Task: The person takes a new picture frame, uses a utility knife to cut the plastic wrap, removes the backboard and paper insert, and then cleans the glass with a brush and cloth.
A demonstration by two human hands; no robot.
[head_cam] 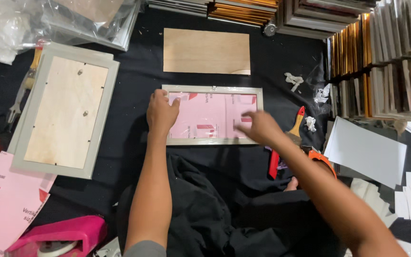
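Observation:
A small grey picture frame [212,88] lies face down on black cloth, with a pink printed paper insert [205,116] set inside it. My left hand [161,113] presses on the frame's left end, fingers resting on the pink paper. Over the right part of the insert hovers my right hand [261,126], blurred, fingers bent down toward the paper; it holds nothing that I can see. A plain wooden backing board [206,51] rests just beyond the frame.
A larger grey frame [30,117] with its wooden back lies at the left. Pink sheets [3,200] and a pink stapler [60,235] sit near left. A paintbrush [295,128], white sheets [365,150] and stacks of frames [381,57] crowd the right.

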